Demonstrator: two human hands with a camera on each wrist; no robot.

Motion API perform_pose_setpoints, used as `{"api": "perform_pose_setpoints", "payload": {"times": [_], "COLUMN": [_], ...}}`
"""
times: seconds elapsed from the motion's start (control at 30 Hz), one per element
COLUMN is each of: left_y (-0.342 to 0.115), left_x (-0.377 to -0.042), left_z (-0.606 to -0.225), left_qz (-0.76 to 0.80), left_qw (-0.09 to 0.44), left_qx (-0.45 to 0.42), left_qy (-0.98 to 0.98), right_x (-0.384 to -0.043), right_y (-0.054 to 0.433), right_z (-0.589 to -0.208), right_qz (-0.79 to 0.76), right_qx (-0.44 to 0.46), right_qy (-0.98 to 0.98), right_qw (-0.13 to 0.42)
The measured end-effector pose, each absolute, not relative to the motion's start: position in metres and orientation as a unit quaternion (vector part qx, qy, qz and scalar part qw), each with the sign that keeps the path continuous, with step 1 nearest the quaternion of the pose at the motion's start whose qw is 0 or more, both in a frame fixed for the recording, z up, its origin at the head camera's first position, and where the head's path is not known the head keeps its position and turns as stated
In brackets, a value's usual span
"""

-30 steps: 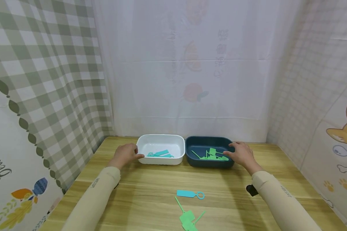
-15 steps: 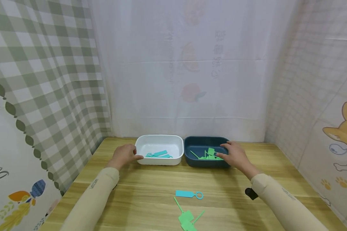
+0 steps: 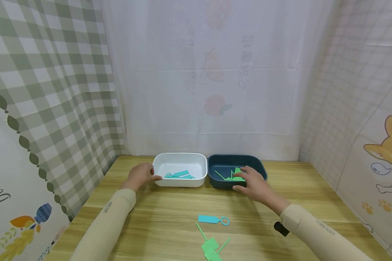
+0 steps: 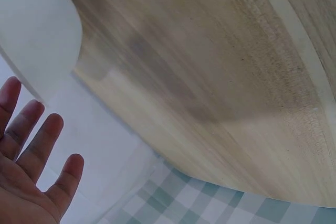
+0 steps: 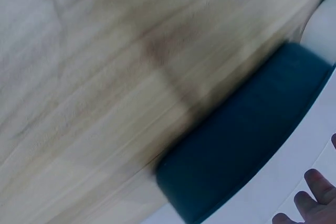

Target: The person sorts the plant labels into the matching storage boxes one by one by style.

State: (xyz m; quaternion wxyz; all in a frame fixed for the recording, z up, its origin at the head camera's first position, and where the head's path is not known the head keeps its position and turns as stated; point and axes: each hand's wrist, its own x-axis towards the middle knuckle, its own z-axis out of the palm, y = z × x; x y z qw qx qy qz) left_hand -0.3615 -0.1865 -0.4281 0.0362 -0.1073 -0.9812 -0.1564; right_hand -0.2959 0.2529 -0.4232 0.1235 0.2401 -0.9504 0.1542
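Note:
My left hand (image 3: 140,176) is at the left end of a white bin (image 3: 200,181), thumb tip right at its front corner. In the left wrist view the fingers (image 4: 39,148) of that hand are spread and nearly straight, just below the bin. Blue loop-ended tags (image 3: 182,173) lie in the white bin. My right hand (image 3: 253,183) hovers over the front rim of a dark navy bin (image 3: 259,167), fingers apart and holding nothing. Green tags (image 3: 229,178) with thin tails lie in the navy bin, partly hidden behind this hand.
The bins stand side by side at the table's back, before a white curtain (image 3: 170,108). Nearer on the wooden table (image 3: 163,221) lie one blue tag (image 3: 209,219) and overlapping green tags (image 3: 210,246). Checked cloth (image 3: 85,72) hangs at the left.
My right hand has left the right end of the navy bin and moved left and toward me, over its front rim. The left hand stays at the white bin.

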Motion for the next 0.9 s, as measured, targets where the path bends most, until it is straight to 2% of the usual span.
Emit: {"api": "perform_pose_setpoints", "payload": {"times": [0.23, 0.37, 0.9], "left_y": [-0.188, -0.189, -0.186], "left_x": [-0.36, -0.36, -0.359], "left_z": [-0.427, -0.427, -0.424], "left_qz": [-0.156, -0.157, -0.163], "left_qw": [0.037, 0.037, 0.027], "left_qx": [-0.108, -0.107, -0.109], "left_qy": [-0.981, -0.981, -0.98], "right_x": [-0.276, -0.262, -0.224], "right_y": [0.232, 0.222, 0.201], "right_z": [-0.43, -0.437, -0.464], "right_qz": [0.128, 0.122, 0.072], "right_qx": [0.33, 0.377, 0.506], "right_qy": [-0.923, -0.907, -0.859], "right_qw": [0.153, 0.142, -0.007]}}
